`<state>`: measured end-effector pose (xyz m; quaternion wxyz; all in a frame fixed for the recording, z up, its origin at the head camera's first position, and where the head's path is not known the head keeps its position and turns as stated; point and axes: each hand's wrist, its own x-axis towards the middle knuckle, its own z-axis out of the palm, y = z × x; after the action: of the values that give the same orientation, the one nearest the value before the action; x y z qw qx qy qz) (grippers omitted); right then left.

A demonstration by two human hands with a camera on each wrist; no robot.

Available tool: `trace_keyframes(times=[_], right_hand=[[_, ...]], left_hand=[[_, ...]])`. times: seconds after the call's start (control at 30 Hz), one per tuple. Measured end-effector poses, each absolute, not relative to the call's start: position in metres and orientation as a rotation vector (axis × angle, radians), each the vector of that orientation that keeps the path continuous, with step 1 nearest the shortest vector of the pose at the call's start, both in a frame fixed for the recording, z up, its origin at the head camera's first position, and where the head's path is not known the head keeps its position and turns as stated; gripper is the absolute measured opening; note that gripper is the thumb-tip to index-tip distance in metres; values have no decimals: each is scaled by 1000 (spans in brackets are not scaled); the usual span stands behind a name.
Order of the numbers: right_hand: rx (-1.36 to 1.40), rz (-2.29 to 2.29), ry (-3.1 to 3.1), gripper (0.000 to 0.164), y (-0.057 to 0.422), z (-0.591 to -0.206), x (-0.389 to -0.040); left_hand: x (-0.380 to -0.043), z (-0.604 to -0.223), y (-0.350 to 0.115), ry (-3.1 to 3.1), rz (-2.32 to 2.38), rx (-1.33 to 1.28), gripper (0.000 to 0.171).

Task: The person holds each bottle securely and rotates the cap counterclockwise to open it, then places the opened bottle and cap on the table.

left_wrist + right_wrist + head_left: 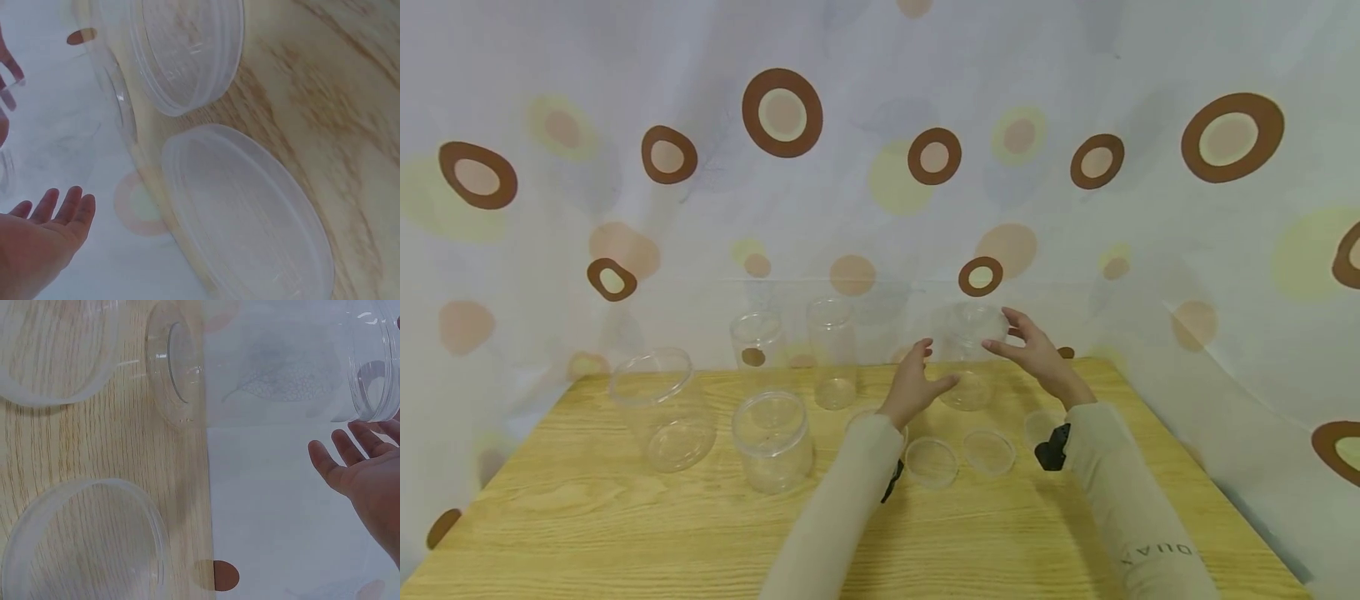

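A tall clear jar (pixel 967 367) stands upright near the back of the table, between my two hands. My right hand (pixel 1037 354) is beside the jar's upper rim, its fingers spread and gently bent; in the right wrist view the fingertips lie close to the rim (pixel 375 362), and whether they touch it I cannot tell. Left of the jar, my left hand (pixel 917 385) is held with thumb and fingers apart and nothing between them. In the left wrist view its fingers (pixel 65 209) are extended. Round clear lids (pixel 932 462) lie on the table in front of the jar.
Left of my hands stand two slim tall clear jars (pixel 832 354), a short wide jar (pixel 772 442) and a large wide jar (pixel 658 408). Another lid (pixel 1041 427) lies near the right wrist. A patterned sheet (pixel 850 208) hangs behind the wooden table (pixel 625 533).
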<state>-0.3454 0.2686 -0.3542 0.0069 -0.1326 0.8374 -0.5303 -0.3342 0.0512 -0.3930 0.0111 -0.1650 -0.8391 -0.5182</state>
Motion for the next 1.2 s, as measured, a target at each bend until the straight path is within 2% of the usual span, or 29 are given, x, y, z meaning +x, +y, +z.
trace_keyframes(times=[0.33, 0.8, 1.2], right_hand=[[-425, -1711, 2549, 77, 255, -339, -327], [-431, -1737, 2598, 80, 267, -362, -351], [-445, -1756, 2677, 80, 259, -351, -348]], left_hand=[[-342, -394, 59, -2672, -1650, -527, 78], [-339, -385, 64, -2644, -1602, -528, 72], [-338, -386, 65, -2528, -1584, -514, 83]])
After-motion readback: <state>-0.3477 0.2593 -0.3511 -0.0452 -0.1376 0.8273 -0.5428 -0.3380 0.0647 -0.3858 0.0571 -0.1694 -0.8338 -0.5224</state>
